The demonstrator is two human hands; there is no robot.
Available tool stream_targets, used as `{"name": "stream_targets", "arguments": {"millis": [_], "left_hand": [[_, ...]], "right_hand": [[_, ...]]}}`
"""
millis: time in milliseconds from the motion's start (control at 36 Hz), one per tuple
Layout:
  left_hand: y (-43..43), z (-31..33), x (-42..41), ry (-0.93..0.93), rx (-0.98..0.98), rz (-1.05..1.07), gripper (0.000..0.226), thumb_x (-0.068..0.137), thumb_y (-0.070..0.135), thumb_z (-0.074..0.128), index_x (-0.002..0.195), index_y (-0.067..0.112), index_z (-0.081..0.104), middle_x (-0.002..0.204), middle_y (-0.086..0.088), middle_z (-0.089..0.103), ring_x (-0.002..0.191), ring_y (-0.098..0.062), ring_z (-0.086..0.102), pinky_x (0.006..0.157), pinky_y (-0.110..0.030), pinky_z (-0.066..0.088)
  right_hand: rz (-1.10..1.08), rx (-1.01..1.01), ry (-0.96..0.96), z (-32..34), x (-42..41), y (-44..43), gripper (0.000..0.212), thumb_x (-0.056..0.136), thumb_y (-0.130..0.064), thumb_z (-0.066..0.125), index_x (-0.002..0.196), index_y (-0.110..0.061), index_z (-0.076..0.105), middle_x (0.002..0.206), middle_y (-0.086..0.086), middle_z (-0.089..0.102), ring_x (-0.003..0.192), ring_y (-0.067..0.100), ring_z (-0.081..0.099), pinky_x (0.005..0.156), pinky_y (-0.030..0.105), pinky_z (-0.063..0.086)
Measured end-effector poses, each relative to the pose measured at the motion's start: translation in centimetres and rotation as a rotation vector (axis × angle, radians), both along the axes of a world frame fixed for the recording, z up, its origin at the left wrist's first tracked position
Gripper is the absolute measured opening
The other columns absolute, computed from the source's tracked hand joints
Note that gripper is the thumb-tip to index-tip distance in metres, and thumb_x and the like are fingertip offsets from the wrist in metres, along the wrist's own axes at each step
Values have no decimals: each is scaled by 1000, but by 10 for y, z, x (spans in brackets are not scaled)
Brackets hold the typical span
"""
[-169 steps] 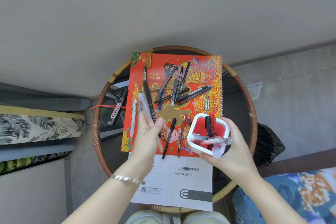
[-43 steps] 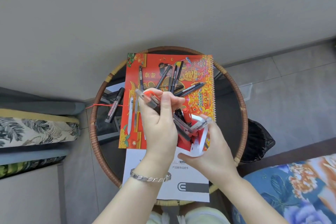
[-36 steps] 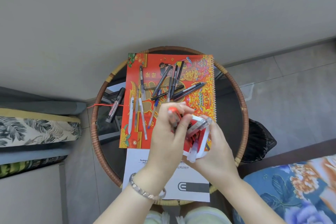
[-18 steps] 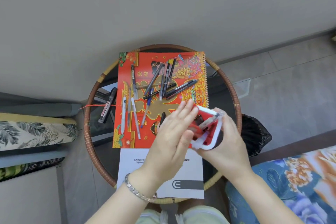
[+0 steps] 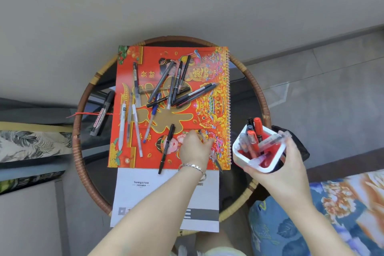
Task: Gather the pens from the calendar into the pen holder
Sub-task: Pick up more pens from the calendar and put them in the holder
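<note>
Meanwhile, right hand grips squarish white pen holder.

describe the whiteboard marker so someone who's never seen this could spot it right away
Start at the red calendar on the round rattan-rimmed table. Just off its left edge, on the dark glass, lies the whiteboard marker. It is thick and black with red lettering, the only pen lying off the calendar.

A home living room, by the look of it: a round rattan-rimmed glass side table stands against a plain wall, with a leaf-print cushion at the left edge, floral upholstery at lower right, and grey floor tiles at right.
</note>
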State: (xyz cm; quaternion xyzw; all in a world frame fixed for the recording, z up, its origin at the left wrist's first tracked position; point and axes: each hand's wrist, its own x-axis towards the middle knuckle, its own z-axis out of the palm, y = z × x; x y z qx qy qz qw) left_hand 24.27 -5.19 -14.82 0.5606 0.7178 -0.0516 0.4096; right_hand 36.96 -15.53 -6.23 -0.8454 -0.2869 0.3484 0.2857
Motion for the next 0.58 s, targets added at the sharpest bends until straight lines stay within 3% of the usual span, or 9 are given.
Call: {"name": "stream_targets", "arguments": {"millis": [56,167,278,361,444,583], "left_hand": [[4,-6,5,52,16,-18,35,87,40,61,99,7,57,94,-8,66,89,-28,64,61,-29,39],[4,-8,7,-31,14,55,24,90,32,57,94,10,66,82,-5,71,80,-25,67,65,-31,48],[7,27,-1,-325,154,253,15,91,26,58,85,12,57,71,9,57,75,-18,59,58,-21,43],[12,75,-17,-570,373,286,13,92,13,56,81,21,53,72,12,60,79,-18,64,67,-25,49],[12,124,-38,-808,566,268,29,93,4,52,96,33,50,76,22,62,80,-12,71,70,-22,54],[5,161,-67,-1011,825,104,32,92,24,55,116,44,50,94,18,64,81,-14,73,76,-26,57]], "right_hand": [[15,-17,14,-4,1,0,56,60,-17,84,96,-36,45,100,-12,60,92,12,59,73,34,50],[55,-60,0,-7,-2,1,76,60,-26,85,121,-35,41,116,-15,53,102,9,52,82,32,46],[64,-85,6,-3,-7,2,80,63,-25,82,129,-32,39,120,-17,50,102,8,51,84,32,46],[69,-108,10,1,-12,6,74,61,-28,78,126,-33,42,119,-11,56,104,16,59,85,44,53],[95,-93,22,6,-20,12,65,61,-33,70,121,-33,45,111,-10,59,99,16,62,79,45,55],[179,-70,53,25,-36,28,51,64,-35,74,106,-31,46,100,-14,58,89,11,61,70,42,57]]}}
